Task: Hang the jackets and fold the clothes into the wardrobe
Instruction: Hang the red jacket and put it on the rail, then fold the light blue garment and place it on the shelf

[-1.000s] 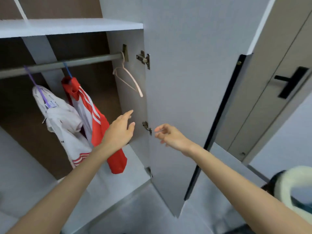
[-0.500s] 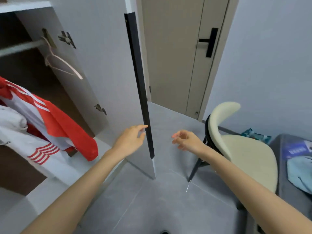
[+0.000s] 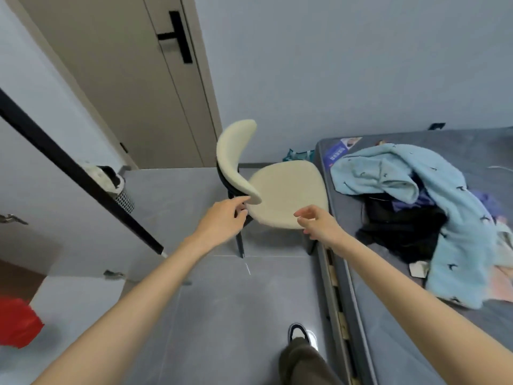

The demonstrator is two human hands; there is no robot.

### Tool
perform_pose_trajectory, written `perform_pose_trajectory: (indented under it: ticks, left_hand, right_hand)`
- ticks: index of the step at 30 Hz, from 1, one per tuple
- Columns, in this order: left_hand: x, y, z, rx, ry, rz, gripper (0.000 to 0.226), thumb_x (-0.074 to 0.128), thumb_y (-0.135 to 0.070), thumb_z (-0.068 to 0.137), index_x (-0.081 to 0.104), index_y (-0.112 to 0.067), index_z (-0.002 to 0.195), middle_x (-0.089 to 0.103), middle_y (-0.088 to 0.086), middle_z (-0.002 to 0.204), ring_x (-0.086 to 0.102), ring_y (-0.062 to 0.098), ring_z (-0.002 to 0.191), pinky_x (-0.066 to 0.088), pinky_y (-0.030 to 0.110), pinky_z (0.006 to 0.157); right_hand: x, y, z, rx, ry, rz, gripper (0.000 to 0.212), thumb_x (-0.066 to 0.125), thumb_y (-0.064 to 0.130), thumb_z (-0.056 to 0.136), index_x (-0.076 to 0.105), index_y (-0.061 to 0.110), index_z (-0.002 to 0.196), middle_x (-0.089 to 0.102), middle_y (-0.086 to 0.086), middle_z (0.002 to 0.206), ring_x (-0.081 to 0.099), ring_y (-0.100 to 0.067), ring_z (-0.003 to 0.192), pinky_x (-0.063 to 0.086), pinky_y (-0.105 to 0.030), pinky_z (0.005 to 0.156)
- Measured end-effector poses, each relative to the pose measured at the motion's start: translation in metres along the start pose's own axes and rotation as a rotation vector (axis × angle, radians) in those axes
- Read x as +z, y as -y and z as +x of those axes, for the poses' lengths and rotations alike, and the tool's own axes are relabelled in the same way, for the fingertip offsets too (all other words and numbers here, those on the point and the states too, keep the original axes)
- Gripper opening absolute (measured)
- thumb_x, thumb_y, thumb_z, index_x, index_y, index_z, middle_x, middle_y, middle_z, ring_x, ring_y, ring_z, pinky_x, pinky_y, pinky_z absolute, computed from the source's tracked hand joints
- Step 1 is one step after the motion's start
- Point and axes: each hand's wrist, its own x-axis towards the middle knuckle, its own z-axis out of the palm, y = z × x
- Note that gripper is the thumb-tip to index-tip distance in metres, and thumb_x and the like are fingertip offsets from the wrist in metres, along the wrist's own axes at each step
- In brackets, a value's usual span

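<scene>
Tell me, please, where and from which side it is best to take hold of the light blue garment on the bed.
Probably grip the light blue garment at its raised, bunched fold near the chair-side end, coming from above with the right hand. That ridge stands clear of the bed, while the lower part drapes over dark clothes.

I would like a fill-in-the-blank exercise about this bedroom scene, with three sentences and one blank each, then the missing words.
1. The light blue fleece garment lies on top of the clothes pile on the grey ____.
2. The cream padded chair stands between the beige door and the bed, and its seat is ____.
3. The left hand and the right hand are both stretched forward and hold ____.

Missing words: bed; empty; nothing
</scene>
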Motion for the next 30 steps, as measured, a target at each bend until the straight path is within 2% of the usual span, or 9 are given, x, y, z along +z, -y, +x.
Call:
perform_pose_trajectory:
  ticks: [2, 5, 9, 13, 17, 19, 22, 25, 30]
  left_hand:
    - [0.018, -0.026, 0.022, 0.047, 0.045, 0.009, 0.042, 0.044, -0.023, 0.097, 0.047, -0.026, 0.139, 0.060, -0.003, 0.128, 0.057, 0.018, 0.112, 0.045, 0.034, 0.094]
    - [0.044, -0.062, 0.060, 0.121, 0.105, 0.047, 0.042, 0.045, -0.025, 0.098, 0.046, -0.026, 0.140, 0.060, -0.002, 0.128, 0.057, 0.019, 0.114, 0.044, 0.031, 0.094]
    - [0.084, -0.107, 0.119, 0.176, 0.147, 0.071, 0.041, 0.044, -0.026, 0.098, 0.047, -0.028, 0.139, 0.062, -0.006, 0.122, 0.057, 0.020, 0.111, 0.042, 0.029, 0.086]
    - [0.125, -0.140, 0.177, 0.172, 0.202, 0.070, 0.042, 0.043, -0.027, 0.098, 0.045, -0.028, 0.140, 0.061, -0.004, 0.125, 0.055, 0.022, 0.115, 0.041, 0.032, 0.091]
    - [0.164, -0.166, 0.231, 0.188, 0.285, 0.090, 0.052, 0.043, -0.025, 0.099, 0.029, -0.027, 0.149, 0.031, 0.008, 0.154, 0.029, 0.023, 0.141, 0.028, 0.034, 0.112]
    - [0.181, -0.175, 0.256, 0.175, 0.329, 0.098, 0.056, 0.042, -0.025, 0.099, 0.022, -0.028, 0.151, 0.020, 0.011, 0.157, 0.019, 0.022, 0.145, 0.022, 0.037, 0.116]
    - [0.206, -0.181, 0.294, 0.192, 0.379, 0.092, 0.057, 0.041, -0.023, 0.099, 0.018, -0.025, 0.152, 0.024, 0.010, 0.156, 0.020, 0.022, 0.144, 0.023, 0.036, 0.115]
    - [0.230, -0.183, 0.337, 0.210, 0.417, 0.082, 0.057, 0.040, -0.023, 0.099, 0.018, -0.024, 0.152, 0.030, 0.006, 0.154, 0.029, 0.022, 0.140, 0.030, 0.036, 0.110]
    - [0.266, -0.185, 0.424, 0.200, 0.470, 0.024, 0.057, 0.040, -0.024, 0.100, 0.018, -0.025, 0.152, 0.033, 0.006, 0.152, 0.036, 0.023, 0.135, 0.033, 0.032, 0.103]
  right_hand:
    - [-0.029, -0.024, -0.002, 0.035, -0.063, -0.002, 0.014, 0.053, 0.012, 0.093, 0.060, 0.013, 0.105, 0.058, -0.004, 0.101, 0.053, -0.018, 0.087, 0.039, -0.026, 0.075]
    - [-0.072, -0.060, 0.004, 0.084, -0.170, 0.012, 0.015, 0.054, 0.009, 0.092, 0.062, 0.011, 0.105, 0.061, -0.011, 0.107, 0.057, -0.022, 0.088, 0.040, -0.023, 0.067]
    - [-0.126, -0.103, 0.027, 0.179, -0.229, 0.040, 0.020, 0.056, 0.012, 0.090, 0.061, 0.013, 0.109, 0.055, -0.017, 0.123, 0.053, -0.023, 0.093, 0.041, -0.028, 0.081]
    - [-0.177, -0.134, 0.057, 0.254, -0.289, 0.040, 0.026, 0.057, 0.013, 0.090, 0.060, 0.012, 0.116, 0.054, -0.014, 0.125, 0.056, -0.023, 0.106, 0.045, -0.030, 0.082]
    - [-0.222, -0.157, 0.083, 0.309, -0.319, -0.007, 0.040, 0.056, 0.015, 0.092, 0.045, 0.014, 0.130, 0.042, -0.014, 0.132, 0.047, -0.026, 0.118, 0.039, -0.031, 0.089]
    - [-0.241, -0.168, 0.098, 0.333, -0.346, -0.048, 0.044, 0.056, 0.015, 0.091, 0.041, 0.017, 0.133, 0.037, -0.014, 0.136, 0.045, -0.030, 0.119, 0.038, -0.035, 0.097]
    - [-0.264, -0.180, 0.130, 0.350, -0.378, -0.126, 0.049, 0.058, 0.016, 0.090, 0.041, 0.016, 0.137, 0.031, -0.015, 0.141, 0.042, -0.035, 0.122, 0.031, -0.034, 0.102]
    - [-0.280, -0.192, 0.175, 0.361, -0.401, -0.223, 0.058, 0.061, 0.021, 0.089, 0.036, 0.019, 0.141, 0.023, -0.015, 0.148, 0.028, -0.038, 0.132, 0.023, -0.039, 0.108]
    - [-0.302, -0.219, 0.259, 0.410, -0.429, -0.528, 0.081, 0.073, 0.043, 0.078, 0.030, 0.028, 0.145, 0.013, -0.014, 0.155, 0.020, -0.039, 0.136, 0.025, -0.050, 0.108]
